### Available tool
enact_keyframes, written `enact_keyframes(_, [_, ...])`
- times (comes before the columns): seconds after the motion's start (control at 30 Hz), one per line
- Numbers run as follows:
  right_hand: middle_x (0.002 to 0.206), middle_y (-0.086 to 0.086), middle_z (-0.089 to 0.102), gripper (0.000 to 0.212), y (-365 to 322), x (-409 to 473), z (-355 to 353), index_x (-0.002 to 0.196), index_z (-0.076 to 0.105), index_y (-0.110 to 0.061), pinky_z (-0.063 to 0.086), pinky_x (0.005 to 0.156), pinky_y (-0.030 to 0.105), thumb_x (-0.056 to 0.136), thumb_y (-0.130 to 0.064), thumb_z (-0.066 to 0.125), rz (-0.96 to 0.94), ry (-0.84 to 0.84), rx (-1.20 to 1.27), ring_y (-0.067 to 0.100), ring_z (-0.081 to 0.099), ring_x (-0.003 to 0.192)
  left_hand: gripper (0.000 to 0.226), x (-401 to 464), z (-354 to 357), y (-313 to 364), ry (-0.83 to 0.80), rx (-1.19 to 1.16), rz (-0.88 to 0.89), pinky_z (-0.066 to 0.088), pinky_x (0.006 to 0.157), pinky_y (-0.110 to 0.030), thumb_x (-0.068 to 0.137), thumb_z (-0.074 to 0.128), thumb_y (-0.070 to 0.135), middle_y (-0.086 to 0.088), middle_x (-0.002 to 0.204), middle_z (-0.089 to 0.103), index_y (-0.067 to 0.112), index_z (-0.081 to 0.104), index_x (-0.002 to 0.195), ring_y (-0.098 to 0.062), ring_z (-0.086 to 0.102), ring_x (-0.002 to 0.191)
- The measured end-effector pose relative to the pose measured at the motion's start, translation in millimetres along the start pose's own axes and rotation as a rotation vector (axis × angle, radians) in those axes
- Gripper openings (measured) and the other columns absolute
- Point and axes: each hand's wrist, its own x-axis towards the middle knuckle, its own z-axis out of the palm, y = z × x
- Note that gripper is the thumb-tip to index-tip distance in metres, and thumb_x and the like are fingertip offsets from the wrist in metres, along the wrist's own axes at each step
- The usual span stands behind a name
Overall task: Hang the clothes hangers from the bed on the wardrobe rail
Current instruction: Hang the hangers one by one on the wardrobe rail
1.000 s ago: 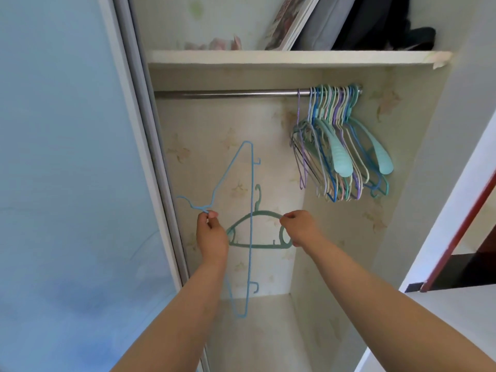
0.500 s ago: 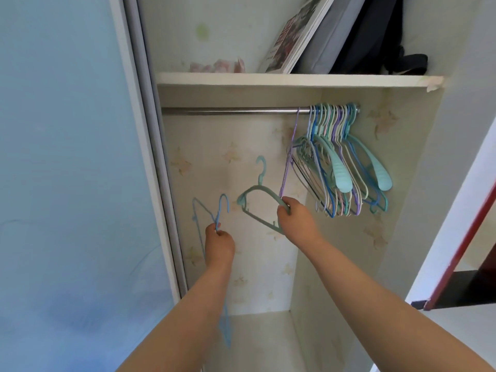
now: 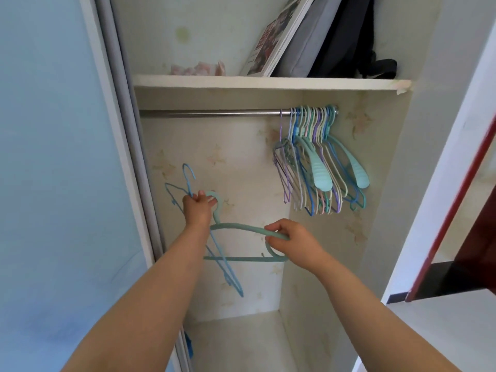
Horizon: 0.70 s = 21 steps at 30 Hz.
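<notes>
A metal wardrobe rail (image 3: 214,113) runs under the shelf. Several pastel hangers (image 3: 316,162) hang bunched at its right end. My left hand (image 3: 197,208) grips the neck of a thin blue wire hanger (image 3: 228,272), and its fingers also touch the hook of a green plastic hanger (image 3: 241,227). The blue hanger's hook points up beside the sliding door. My right hand (image 3: 290,241) grips the right shoulder of the green hanger, which lies level between both hands, well below the rail.
A light-blue sliding door (image 3: 53,183) closes off the left. The shelf (image 3: 268,83) above carries a leaning picture board, a grey cushion and a dark bag. The wardrobe side wall (image 3: 349,264) is on the right. A red-edged door (image 3: 456,210) stands farther right.
The purple hanger that my right hand held by the rail now hangs at the left of the bunch. My right hand dropped with the green hanger, and my left hand rose to its hook.
</notes>
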Motion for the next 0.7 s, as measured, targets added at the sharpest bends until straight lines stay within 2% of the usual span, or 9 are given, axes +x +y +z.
enact_keyframes(0.1, [0.058, -0.016, 0.057, 0.012, 0.3, -4.4, -25.7, 0.097, 0.066, -0.02, 0.035, 0.047, 0.01, 0.088, -0.013, 0.066, 0.012, -0.053, 0.115, -0.001, 0.047, 0.05, 0.019, 2.3, 0.0, 1.5, -0.04, -0.096, -0.042, 0.052, 0.067, -0.031, 0.103, 0.037, 0.011, -0.006, 0.088, 0.049, 0.017, 0.036, 0.085, -0.022, 0.06, 0.072])
enact_keyframes(0.23, [0.052, -0.009, 0.042, 0.009, 7.1, -7.3, -42.6, 0.095, 0.068, -0.019, 0.027, 0.041, 0.019, 0.089, -0.014, 0.064, 0.066, -0.09, 0.203, 0.008, 0.034, 0.045, 0.024, -0.6, 1.8, -0.8, -0.127, -0.121, -0.119, 0.047, 0.054, -0.023, 0.102, 0.035, 0.007, -0.003, 0.078, 0.046, 0.02, 0.04, 0.083, -0.012, 0.05, 0.062])
enact_keyframes(0.3, [0.054, -0.005, 0.039, 0.008, 7.6, -7.0, -45.4, 0.094, 0.067, -0.019, 0.026, 0.041, 0.022, 0.089, -0.014, 0.064, 0.078, -0.063, 0.218, 0.011, 0.032, 0.046, 0.012, 0.9, 2.9, -2.0, -0.122, -0.047, -0.107, 0.047, 0.068, -0.027, 0.104, 0.036, 0.02, -0.004, 0.094, 0.055, 0.018, 0.048, 0.101, -0.012, 0.055, 0.076])
enact_keyframes(0.37, [0.055, -0.003, 0.041, 0.007, 5.4, -4.8, -49.5, 0.095, 0.067, -0.018, 0.027, 0.042, 0.024, 0.089, -0.016, 0.063, 0.08, -0.01, 0.207, 0.014, 0.032, 0.046, 0.035, 4.6, 0.3, -2.7, -0.073, 0.077, -0.091, 0.042, 0.078, -0.03, 0.105, 0.028, 0.036, -0.001, 0.103, 0.06, 0.015, 0.045, 0.126, -0.011, 0.054, 0.083])
enact_keyframes(0.43, [0.061, -0.001, 0.045, 0.009, -2.2, -0.9, -53.9, 0.098, 0.066, -0.015, 0.03, 0.043, 0.026, 0.09, -0.016, 0.062, 0.076, 0.059, 0.189, 0.015, 0.035, 0.046, 0.045, 8.6, -4.6, -6.3, -0.017, 0.181, -0.03, 0.04, 0.073, -0.028, 0.104, 0.018, 0.041, 0.001, 0.096, 0.063, 0.015, 0.041, 0.132, -0.009, 0.053, 0.074])
enact_keyframes(0.5, [0.066, 0.0, 0.048, 0.012, -14.6, 5.8, -55.7, 0.101, 0.064, -0.013, 0.034, 0.045, 0.027, 0.091, -0.018, 0.061, 0.051, 0.142, 0.161, 0.015, 0.039, 0.047, 0.043, 7.6, -8.6, -9.6, 0.018, 0.172, -0.038, 0.04, 0.058, -0.024, 0.104, 0.015, 0.041, 0.001, 0.083, 0.059, 0.015, 0.043, 0.126, -0.011, 0.051, 0.063])
enact_keyframes(0.57, [0.068, -0.001, 0.051, 0.015, -30.2, 16.4, -54.6, 0.104, 0.063, -0.013, 0.038, 0.05, 0.029, 0.091, -0.02, 0.059, 0.011, 0.25, 0.131, 0.014, 0.042, 0.05, 0.031, 3.1, -7.8, -10.0, 0.034, 0.057, -0.06, 0.035, 0.042, -0.018, 0.105, 0.017, 0.035, 0.0, 0.072, 0.048, 0.019, 0.043, 0.105, -0.012, 0.041, 0.05])
enact_keyframes(0.63, [0.068, -0.001, 0.054, 0.02, -44.7, 30.1, -53.8, 0.107, 0.061, -0.012, 0.044, 0.055, 0.032, 0.092, -0.023, 0.057, -0.019, 0.37, 0.137, 0.016, 0.048, 0.054, 0.028, -2.7, -3.1, -7.1, 0.005, -0.083, -0.11, 0.027, 0.037, -0.013, 0.104, 0.019, 0.023, 0.001, 0.067, 0.038, 0.024, 0.037, 0.083, -0.009, 0.031, 0.039])
enact_keyframes(0.7, [0.071, -0.002, 0.055, 0.024, -57.5, 43.5, -55.1, 0.111, 0.059, -0.011, 0.046, 0.055, 0.032, 0.092, -0.026, 0.055, -0.054, 0.48, 0.148, 0.016, 0.051, 0.058, 0.029, -10.2, 0.6, -1.7, -0.05, -0.194, -0.184, 0.023, 0.036, -0.011, 0.098, 0.021, 0.011, 0.002, 0.064, 0.032, 0.024, 0.035, 0.075, -0.007, 0.026, 0.033])
